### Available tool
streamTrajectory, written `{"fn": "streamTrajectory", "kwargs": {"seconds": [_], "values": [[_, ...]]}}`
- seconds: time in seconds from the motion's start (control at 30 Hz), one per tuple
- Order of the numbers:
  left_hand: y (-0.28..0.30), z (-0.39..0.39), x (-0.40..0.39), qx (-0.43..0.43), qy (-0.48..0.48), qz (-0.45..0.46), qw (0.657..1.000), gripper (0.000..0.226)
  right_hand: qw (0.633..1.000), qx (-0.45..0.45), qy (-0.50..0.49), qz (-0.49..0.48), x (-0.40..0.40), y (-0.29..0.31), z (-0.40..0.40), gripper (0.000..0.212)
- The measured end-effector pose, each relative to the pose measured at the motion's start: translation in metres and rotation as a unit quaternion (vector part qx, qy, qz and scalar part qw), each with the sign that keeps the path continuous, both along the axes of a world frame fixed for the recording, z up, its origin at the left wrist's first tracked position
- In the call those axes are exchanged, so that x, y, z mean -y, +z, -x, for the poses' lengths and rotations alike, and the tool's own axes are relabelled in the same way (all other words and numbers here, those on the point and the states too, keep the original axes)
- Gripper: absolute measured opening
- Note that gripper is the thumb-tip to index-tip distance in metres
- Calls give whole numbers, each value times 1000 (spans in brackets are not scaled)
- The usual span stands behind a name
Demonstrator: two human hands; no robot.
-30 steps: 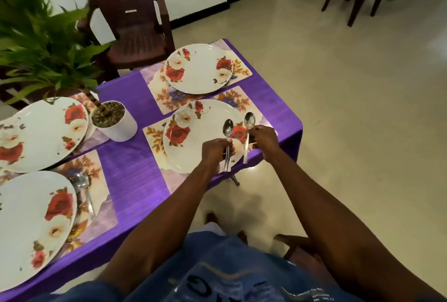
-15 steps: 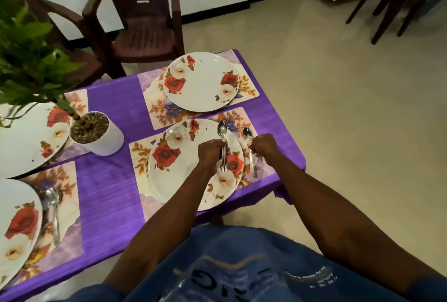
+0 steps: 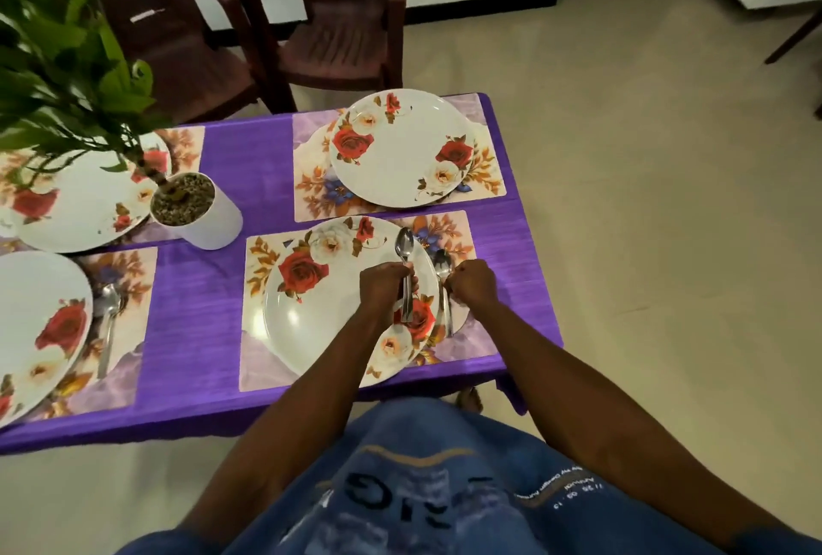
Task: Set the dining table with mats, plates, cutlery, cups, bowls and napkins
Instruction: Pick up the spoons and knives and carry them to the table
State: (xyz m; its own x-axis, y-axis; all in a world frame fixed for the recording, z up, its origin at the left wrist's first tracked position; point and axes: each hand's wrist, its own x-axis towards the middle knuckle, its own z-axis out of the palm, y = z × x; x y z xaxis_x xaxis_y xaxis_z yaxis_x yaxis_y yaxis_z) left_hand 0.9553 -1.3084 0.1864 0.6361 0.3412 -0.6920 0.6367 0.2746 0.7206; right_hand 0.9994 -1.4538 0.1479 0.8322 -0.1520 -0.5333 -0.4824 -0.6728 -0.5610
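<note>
My left hand (image 3: 383, 287) grips a steel spoon (image 3: 404, 245) upright over the near flowered plate (image 3: 320, 314); more than one handle may hang below the fist, I cannot tell. My right hand (image 3: 472, 284) pinches a second spoon (image 3: 442, 263) lying on the floral mat (image 3: 471, 341) just right of that plate's rim. Behind it, another flowered plate (image 3: 400, 150) sits on its own mat (image 3: 311, 181). At the left, two more plates (image 3: 40, 332) (image 3: 80, 207) rest on mats, with a spoon (image 3: 108, 310) beside the nearer one.
A potted plant in a white pot (image 3: 200, 216) stands mid-table on the purple cloth (image 3: 195, 310). Two brown plastic chairs (image 3: 338, 21) (image 3: 169, 38) stand behind the table. Tiled floor (image 3: 645, 243) lies to the right; the table edge is close to my body.
My right hand has lowered its spoon from above the plate onto the mat at the plate's right side. My left hand stays over the plate. The camera has shifted.
</note>
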Motion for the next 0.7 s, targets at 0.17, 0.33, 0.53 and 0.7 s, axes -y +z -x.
{"fn": "streamTrajectory", "kwargs": {"seconds": [0.17,0.33,0.53,0.7], "values": [[9,10,19,11,54,16,998,16,998,17,55,13,8,-4,1,17],[8,23,30,18,73,-16,997,16,995,46,83,-20,19,-8,6,30],[4,33,29,34,66,-18,997,17,990,13,13,-137,29,-7,10,14],[3,35,30,57,68,32,995,16,974,-8,-60,-219,45,4,16,10]]}}
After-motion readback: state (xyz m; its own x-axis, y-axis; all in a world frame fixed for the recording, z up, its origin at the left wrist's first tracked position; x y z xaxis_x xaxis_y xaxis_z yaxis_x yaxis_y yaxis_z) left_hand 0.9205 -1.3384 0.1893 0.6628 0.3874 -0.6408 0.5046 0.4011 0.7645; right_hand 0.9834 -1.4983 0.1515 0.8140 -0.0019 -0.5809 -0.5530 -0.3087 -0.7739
